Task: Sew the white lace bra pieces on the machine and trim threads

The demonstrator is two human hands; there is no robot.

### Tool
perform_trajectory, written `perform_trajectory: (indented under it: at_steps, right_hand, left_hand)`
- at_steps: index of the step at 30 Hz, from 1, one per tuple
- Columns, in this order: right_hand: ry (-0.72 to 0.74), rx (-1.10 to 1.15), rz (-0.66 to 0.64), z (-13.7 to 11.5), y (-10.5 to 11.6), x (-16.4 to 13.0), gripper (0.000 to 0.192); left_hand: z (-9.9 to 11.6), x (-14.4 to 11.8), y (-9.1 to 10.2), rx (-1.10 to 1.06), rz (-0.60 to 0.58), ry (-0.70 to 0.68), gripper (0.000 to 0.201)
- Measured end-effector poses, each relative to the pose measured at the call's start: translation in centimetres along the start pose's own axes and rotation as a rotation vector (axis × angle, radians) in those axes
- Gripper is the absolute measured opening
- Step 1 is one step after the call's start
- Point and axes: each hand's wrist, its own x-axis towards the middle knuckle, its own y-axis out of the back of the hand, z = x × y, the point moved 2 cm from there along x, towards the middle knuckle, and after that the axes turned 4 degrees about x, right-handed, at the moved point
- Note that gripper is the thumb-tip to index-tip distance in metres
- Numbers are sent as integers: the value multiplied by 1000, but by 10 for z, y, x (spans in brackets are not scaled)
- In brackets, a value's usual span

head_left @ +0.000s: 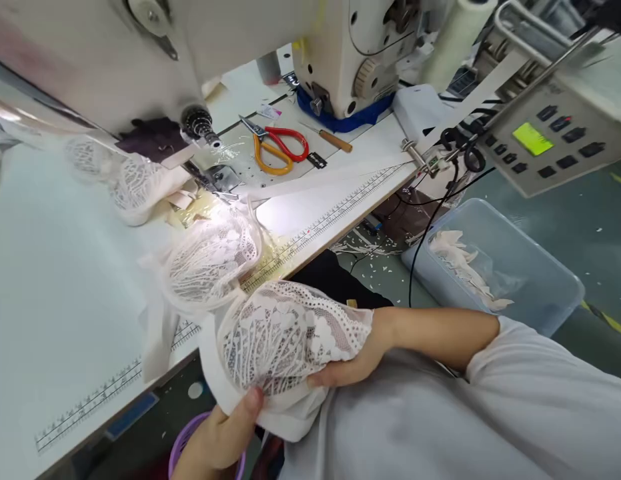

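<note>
A white lace bra (270,333) lies half over the table's front edge. Its near cup rests in both my hands; the far cup (210,257) sits on the table by the needle area. My left hand (225,427) grips the near cup's lower edge, thumb on top. My right hand (355,363) holds the cup's right side from beneath, mostly hidden by lace. The sewing machine (140,60) stands just behind, its presser foot (220,180) lit by a lamp.
Red and orange scissors (277,147), a wooden-handled tool (333,139) and more lace pieces (135,187) lie on the table. A ruler strip (320,223) runs along its edge. A control panel (545,140) stands right, a blue bin (495,267) with scraps below it, a purple container (183,443) near my left hand.
</note>
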Motion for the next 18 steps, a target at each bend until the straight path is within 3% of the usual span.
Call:
perform_trajectory:
  at_steps: [5,10,14,18]
  right_hand:
    - [-28,-85,30,-3,-13,-1,25]
    - [-85,-157,-9,1,-22,-1,20]
    - [-154,-165,75,-1,-13,-8,21]
    - [-193,-107,111,4,-2,-11,23]
  left_hand:
    - [7,-6,-18,212,-16,-194,58]
    - [18,-5,-27,347,-48,-296,54]
    - [25,-2,-27,365,-41,-236,52]
    - [32,-2,-28,315,89,-65,65]
